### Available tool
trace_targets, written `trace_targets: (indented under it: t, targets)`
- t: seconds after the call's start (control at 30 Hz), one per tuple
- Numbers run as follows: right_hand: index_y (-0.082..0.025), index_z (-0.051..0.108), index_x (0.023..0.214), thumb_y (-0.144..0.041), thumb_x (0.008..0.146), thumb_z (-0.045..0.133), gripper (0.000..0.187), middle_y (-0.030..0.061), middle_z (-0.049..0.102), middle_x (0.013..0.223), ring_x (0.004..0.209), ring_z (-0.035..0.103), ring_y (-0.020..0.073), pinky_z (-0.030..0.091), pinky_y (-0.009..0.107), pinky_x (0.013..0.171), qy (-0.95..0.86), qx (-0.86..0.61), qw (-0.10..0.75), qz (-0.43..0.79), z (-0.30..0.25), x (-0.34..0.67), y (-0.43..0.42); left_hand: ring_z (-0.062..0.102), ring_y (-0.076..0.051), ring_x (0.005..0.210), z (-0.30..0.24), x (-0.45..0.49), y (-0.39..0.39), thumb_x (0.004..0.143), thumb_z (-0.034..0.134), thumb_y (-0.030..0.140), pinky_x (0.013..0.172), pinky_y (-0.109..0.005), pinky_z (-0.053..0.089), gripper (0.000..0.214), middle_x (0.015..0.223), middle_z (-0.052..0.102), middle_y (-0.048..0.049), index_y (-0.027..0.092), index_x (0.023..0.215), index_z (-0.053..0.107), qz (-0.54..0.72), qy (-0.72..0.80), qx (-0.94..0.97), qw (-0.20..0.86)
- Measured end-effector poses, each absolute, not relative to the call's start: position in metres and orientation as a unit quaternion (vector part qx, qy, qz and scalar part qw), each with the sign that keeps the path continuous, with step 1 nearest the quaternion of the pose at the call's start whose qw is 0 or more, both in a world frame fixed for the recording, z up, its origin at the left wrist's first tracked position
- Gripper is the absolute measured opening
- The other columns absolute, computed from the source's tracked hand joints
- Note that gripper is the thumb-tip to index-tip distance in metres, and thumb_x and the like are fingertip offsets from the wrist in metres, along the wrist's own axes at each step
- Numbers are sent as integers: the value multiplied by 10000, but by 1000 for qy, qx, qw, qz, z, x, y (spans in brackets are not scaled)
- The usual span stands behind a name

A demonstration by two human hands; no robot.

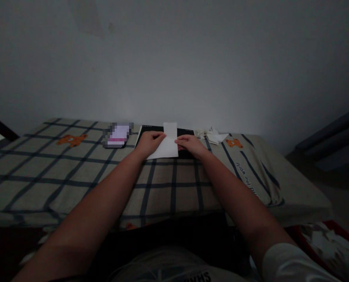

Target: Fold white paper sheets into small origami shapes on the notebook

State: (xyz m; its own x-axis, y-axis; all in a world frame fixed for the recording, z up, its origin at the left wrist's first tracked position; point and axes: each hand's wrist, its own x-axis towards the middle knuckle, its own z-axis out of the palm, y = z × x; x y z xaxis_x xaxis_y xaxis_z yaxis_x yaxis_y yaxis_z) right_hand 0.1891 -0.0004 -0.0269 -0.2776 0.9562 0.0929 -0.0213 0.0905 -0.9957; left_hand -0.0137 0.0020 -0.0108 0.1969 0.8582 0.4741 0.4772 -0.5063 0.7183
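Observation:
A white sheet of paper (167, 149) with creases lies over a flat black board or notebook cover (186, 134); its narrower upper part sticks up toward the wall. My left hand (150, 143) pinches the paper's left edge between thumb and fingers. On the opposite edge, the fingertips of my right hand (191, 144) close on the paper at about the same height. Part of the sheet is hidden behind my left hand. Just right of the black board sit folded white paper pieces (214, 136).
A phone (117, 135) with a lit, blurred screen rests to the left. The checked cloth (103, 172) with bear prints covers the table, which meets a pale wall (174, 70). At the lower right stands a red container (335, 227) holding white paper scraps.

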Motion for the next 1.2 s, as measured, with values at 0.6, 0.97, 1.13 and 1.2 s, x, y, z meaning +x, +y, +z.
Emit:
trace_targets:
  t: [0.6, 0.97, 1.13, 1.2]
  targets:
    - [-131, 671, 782, -267, 672, 708, 179, 22, 656, 704, 601, 574, 86, 499, 229, 612, -600, -414, 423, 539, -27, 190, -2, 630, -199, 821, -6, -15, -1, 799, 548, 402, 738, -279, 456, 300, 905, 715, -43, 170, 875, 722, 470, 479, 717, 189]
    - [-135, 678, 813, -269, 684, 712, 189, 38, 672, 749, 618, 608, 92, 521, 216, 608, -614, -398, 385, 562, -29, 192, -2, 627, -190, 824, -5, -16, 0, 799, 547, 392, 730, -273, 458, 296, 911, 712, -31, 163, 887, 714, 479, 493, 702, 187]
    - [-124, 663, 816, -285, 705, 705, 201, 51, 670, 693, 588, 620, 103, 514, 208, 567, -625, -424, 387, 529, -32, 194, 1, 613, -182, 812, -5, -15, 1, 812, 531, 419, 718, -265, 444, 332, 914, 705, -58, 151, 912, 700, 487, 491, 702, 170]
    - [-122, 659, 810, -280, 714, 696, 189, 50, 667, 686, 578, 617, 100, 512, 206, 559, -622, -428, 397, 522, -32, 195, 2, 609, -183, 798, -5, -15, 2, 806, 537, 435, 700, -267, 440, 348, 905, 703, -66, 150, 924, 699, 480, 493, 704, 176]
